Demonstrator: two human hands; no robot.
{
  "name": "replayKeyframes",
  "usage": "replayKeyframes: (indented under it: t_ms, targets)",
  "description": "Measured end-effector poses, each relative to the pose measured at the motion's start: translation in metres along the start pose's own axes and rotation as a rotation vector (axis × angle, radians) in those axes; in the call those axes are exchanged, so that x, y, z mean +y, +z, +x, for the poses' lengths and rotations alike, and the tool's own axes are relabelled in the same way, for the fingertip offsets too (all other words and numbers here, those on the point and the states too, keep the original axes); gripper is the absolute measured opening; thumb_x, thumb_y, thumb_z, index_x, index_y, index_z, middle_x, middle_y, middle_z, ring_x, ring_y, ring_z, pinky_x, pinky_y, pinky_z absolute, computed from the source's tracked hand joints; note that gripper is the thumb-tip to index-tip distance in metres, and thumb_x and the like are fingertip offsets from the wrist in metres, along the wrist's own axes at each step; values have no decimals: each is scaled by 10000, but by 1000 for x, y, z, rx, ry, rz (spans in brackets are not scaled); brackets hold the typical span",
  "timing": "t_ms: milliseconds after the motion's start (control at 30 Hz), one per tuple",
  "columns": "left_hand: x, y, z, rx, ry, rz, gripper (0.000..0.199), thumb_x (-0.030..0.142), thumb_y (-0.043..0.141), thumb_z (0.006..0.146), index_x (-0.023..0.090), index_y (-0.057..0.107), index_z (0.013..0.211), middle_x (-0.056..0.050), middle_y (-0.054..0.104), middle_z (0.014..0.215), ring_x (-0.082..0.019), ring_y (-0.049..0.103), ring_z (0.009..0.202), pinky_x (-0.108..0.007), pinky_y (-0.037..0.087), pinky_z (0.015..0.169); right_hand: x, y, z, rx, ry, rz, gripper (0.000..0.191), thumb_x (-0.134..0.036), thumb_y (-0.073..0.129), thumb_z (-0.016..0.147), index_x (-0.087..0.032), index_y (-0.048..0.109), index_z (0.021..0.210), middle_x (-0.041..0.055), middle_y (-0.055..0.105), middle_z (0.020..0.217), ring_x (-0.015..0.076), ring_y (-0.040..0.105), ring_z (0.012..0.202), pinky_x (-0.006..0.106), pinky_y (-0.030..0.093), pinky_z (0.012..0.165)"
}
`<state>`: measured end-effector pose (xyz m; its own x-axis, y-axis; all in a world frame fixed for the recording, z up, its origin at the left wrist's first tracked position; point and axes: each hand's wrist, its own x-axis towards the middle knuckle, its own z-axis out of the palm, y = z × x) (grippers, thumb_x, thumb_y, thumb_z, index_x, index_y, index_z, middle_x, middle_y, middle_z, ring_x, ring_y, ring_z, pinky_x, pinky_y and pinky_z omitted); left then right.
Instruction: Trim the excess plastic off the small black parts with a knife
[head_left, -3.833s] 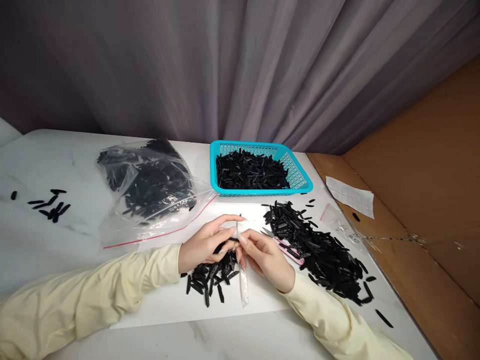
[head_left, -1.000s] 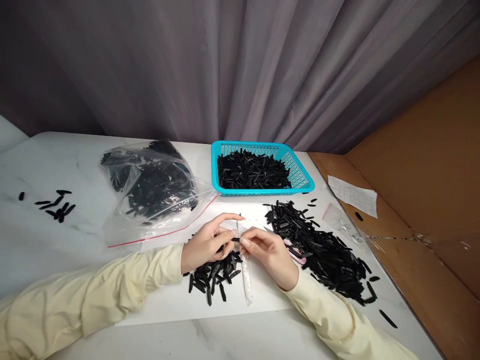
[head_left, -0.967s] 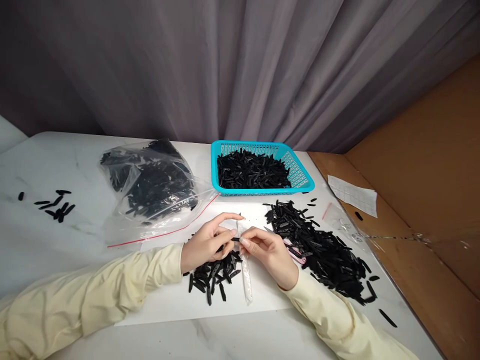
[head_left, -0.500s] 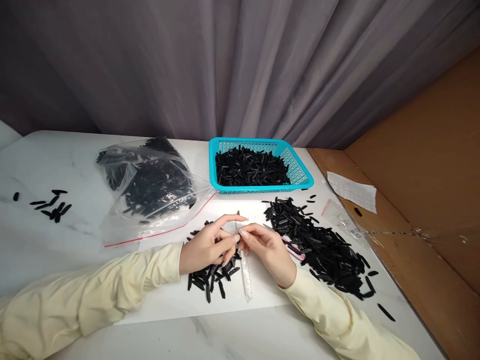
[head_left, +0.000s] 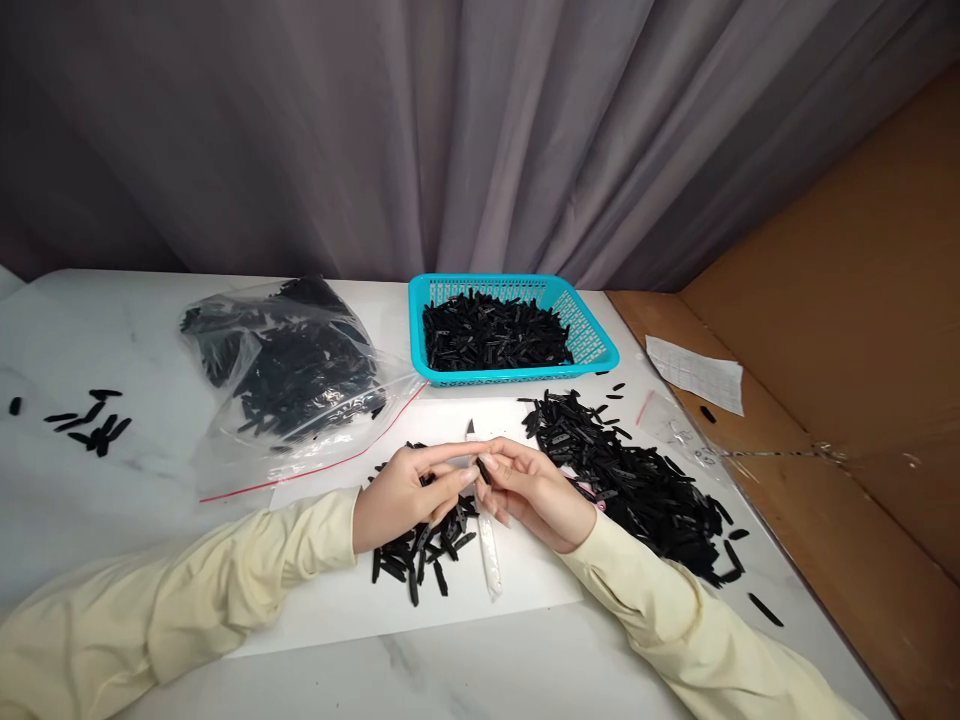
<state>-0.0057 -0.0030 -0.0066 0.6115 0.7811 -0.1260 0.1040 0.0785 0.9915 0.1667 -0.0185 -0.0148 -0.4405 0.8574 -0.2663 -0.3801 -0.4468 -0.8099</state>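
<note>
My left hand (head_left: pixel 412 490) and my right hand (head_left: pixel 536 488) meet above a white sheet (head_left: pixel 315 610). Between their fingertips is a small, narrow black piece (head_left: pixel 484 471), pinched by both hands and partly covered by the fingers. Beneath them lies a knife with a pointed blade (head_left: pixel 470 428) and a white wrapped handle (head_left: pixel 490 562); its middle is hidden. A small pile of similar black pieces (head_left: pixel 420 555) spreads under and beside my left hand. To the right of my right hand is a larger heap of them (head_left: pixel 637 490).
A blue plastic basket (head_left: pixel 517 376) full of black pieces stands at the back. Left of it lies a clear zip bag (head_left: pixel 300 370) of such pieces. Several loose ones (head_left: pixel 101 420) are at far left. Paper (head_left: pixel 694 372) rests on cardboard (head_left: pixel 840 300) at right.
My right-hand fingers have shifted around the black piece, which shows more now. My left index finger now reaches across to the right hand. The whole view has drifted slightly.
</note>
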Motion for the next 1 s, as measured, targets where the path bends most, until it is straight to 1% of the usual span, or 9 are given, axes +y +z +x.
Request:
replayKeyframes:
  t_ms: [133, 267, 367, 433, 533, 633, 733, 800, 1000]
  targets:
    - [1, 1, 0, 13, -42, 65, 446, 256, 504, 841, 117, 500, 1265, 79, 397, 400, -61, 326, 384, -194, 317, 442, 3, -1, 1, -11, -14, 65, 272, -296, 684, 744, -171, 479, 872, -65, 533, 507, 46, 408, 365, 171, 298, 385]
    - [-2, 2, 0, 23, -10, 138, 376, 281, 496, 845, 96, 604, 1154, 63, 414, 377, -69, 339, 371, -201, 330, 434, 5, 0, 1, 23, -21, 80, 337, -299, 702, 728, -194, 429, 896, -72, 546, 504, 55, 415, 357, 173, 302, 385]
    - [-5, 3, -1, 87, 28, 177, 330, 279, 523, 828, 107, 658, 1075, 53, 433, 372, -74, 351, 365, -205, 350, 434, 5, -1, 1, 35, -28, 81, 347, -318, 702, 724, -197, 423, 890, -71, 550, 501, 63, 431, 358, 178, 316, 393]
    - [-5, 4, -2, 133, 56, 187, 300, 265, 538, 818, 126, 677, 1045, 52, 438, 372, -75, 355, 363, -203, 359, 433, 4, -2, 2, 24, -29, 93, 310, -350, 669, 751, -196, 424, 861, -56, 569, 519, 70, 456, 372, 180, 335, 399]
    - [-4, 4, -3, 218, 82, 197, 274, 246, 548, 808, 146, 693, 1018, 54, 427, 368, -75, 351, 360, -201, 363, 423, 2, -4, 3, -19, -8, 103, 269, -398, 593, 804, -182, 435, 779, -18, 605, 554, 81, 499, 398, 183, 363, 400]
    - [-3, 4, -4, 268, 97, 229, 279, 242, 544, 807, 146, 693, 1022, 58, 416, 366, -73, 348, 360, -199, 365, 420, 2, -6, 4, -87, 17, 80, 306, -428, 517, 846, -156, 475, 713, 16, 617, 535, 90, 505, 383, 192, 378, 390]
    - [-3, 4, -4, 264, 111, 254, 293, 235, 531, 813, 135, 683, 1042, 59, 416, 371, -68, 350, 364, -193, 366, 421, 1, -8, 4, -125, 32, 56, 344, -416, 497, 860, -126, 526, 677, 32, 612, 498, 86, 490, 352, 192, 379, 379]
    - [-3, 4, -4, 260, 119, 264, 298, 229, 527, 814, 128, 679, 1049, 58, 415, 373, -67, 350, 365, -190, 364, 417, 1, -8, 3, -132, 35, 59, 318, -387, 526, 847, -116, 547, 683, 30, 609, 488, 83, 491, 349, 185, 378, 375]
    - [-3, 5, -4, 259, 136, 292, 307, 229, 519, 823, 124, 669, 1070, 56, 413, 374, -62, 354, 362, -178, 360, 406, 2, -7, 2, -135, 18, 58, 299, -376, 546, 836, -119, 551, 685, 20, 600, 477, 75, 484, 350, 173, 380, 374]
